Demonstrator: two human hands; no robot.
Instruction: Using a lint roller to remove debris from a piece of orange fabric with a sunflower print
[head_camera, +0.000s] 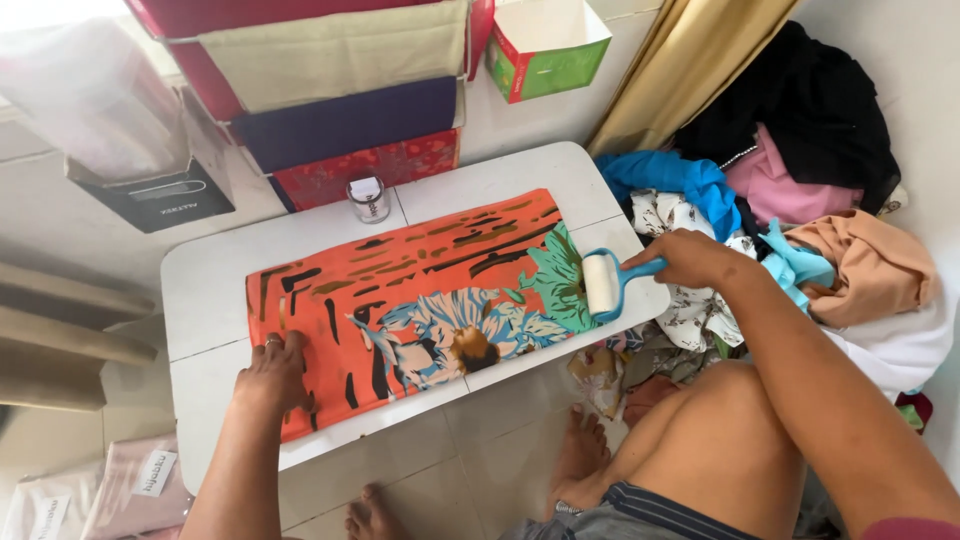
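Note:
An orange folded cloth with black streaks and a blue-green flower print lies flat across a low white table. My left hand presses flat on the cloth's near left corner, a ring on one finger. My right hand grips the blue handle of a lint roller, whose white roll rests on the cloth's right end over the green print.
A small glass jar stands at the table's far edge. Stacked fabric boxes and a green-white paper bag sit behind. A heap of clothes lies to the right. My bare knee and feet are below the table.

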